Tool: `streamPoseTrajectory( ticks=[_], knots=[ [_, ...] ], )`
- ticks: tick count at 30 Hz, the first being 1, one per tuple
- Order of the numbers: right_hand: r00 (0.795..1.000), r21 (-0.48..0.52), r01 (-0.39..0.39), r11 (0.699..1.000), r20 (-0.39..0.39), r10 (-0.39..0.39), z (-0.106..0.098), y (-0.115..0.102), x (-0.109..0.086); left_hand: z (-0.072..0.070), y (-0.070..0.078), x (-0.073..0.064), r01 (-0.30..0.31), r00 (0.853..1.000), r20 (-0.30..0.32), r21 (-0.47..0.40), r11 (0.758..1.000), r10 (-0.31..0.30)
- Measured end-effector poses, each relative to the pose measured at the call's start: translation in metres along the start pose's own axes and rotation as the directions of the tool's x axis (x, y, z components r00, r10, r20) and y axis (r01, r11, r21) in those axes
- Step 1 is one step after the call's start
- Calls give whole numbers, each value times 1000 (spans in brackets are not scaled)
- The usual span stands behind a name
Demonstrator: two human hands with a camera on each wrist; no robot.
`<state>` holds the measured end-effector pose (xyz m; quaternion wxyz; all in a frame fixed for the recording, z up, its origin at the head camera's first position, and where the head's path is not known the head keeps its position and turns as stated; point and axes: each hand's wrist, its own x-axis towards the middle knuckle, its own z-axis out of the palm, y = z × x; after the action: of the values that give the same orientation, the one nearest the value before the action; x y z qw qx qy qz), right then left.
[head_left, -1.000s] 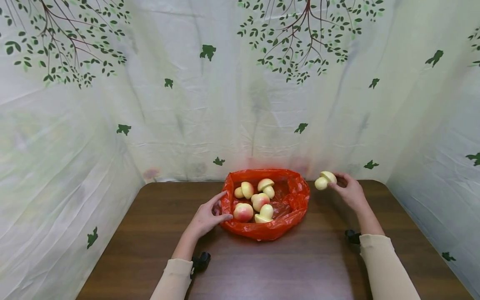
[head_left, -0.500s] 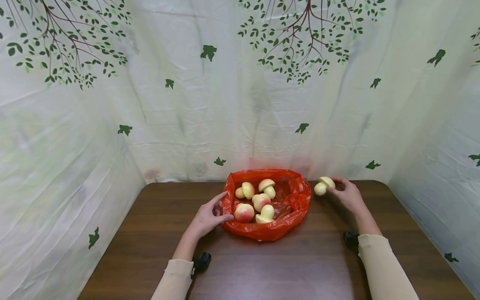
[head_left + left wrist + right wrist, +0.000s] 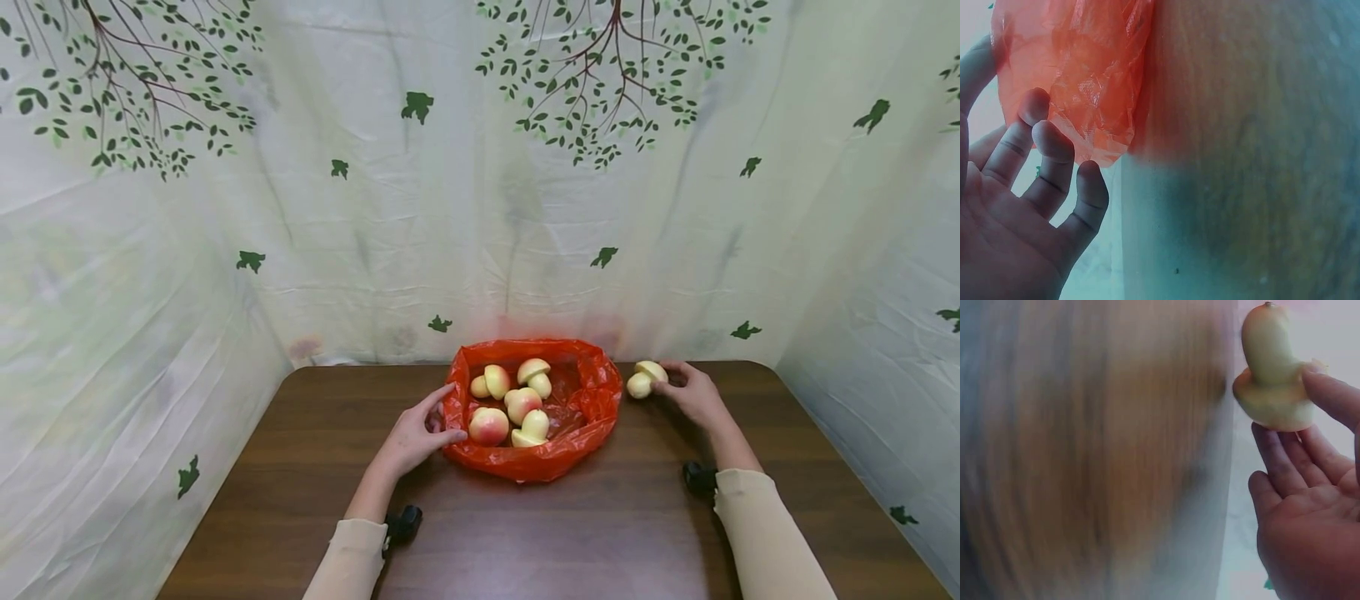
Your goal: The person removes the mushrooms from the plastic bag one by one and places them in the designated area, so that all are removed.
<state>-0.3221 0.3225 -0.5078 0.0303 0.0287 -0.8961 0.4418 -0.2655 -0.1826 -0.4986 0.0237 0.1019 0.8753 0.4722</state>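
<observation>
My right hand pinches a pale yellow mushroom between thumb and fingers at the table's back right. In the right wrist view the thumb lies on one side of the mushroom, with fingertips against its cap. An open red plastic bag sits mid-table, rim spread wide, with several mushrooms inside, some blushed red. At the bag's left side rests my left hand, thumb and fingers spread along the rim. Its fingers are loosely bent beside the bag in the left wrist view.
The brown wooden table has rounded back corners. A pale curtain printed with leaves and branches hangs right behind the table and along both sides. A black wrist camera is strapped to the left wrist, another camera to the right.
My right hand has lowered the mushroom toward the table, slightly to the left and closer to the person. The left hand and the bag stay in place.
</observation>
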Motion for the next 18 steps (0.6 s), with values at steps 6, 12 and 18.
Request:
streamPoseTrajectory(
  ticks=[6, 12, 18],
  knots=[
    [1000, 19, -11, 1000, 10, 11, 2, 0, -1, 0, 0, -1, 2, 1000, 1, -3, 1000, -2],
    [1000, 42, -23, 999, 19, 22, 1, 0, -1, 0, 0, -1, 5, 1000, -3, 1, 1000, -5],
    [999, 62, -36, 997, 31, 34, 1, 2, -1, 0, 0, 0, 7, 1000, -3, 2, 1000, -7]
  ],
)
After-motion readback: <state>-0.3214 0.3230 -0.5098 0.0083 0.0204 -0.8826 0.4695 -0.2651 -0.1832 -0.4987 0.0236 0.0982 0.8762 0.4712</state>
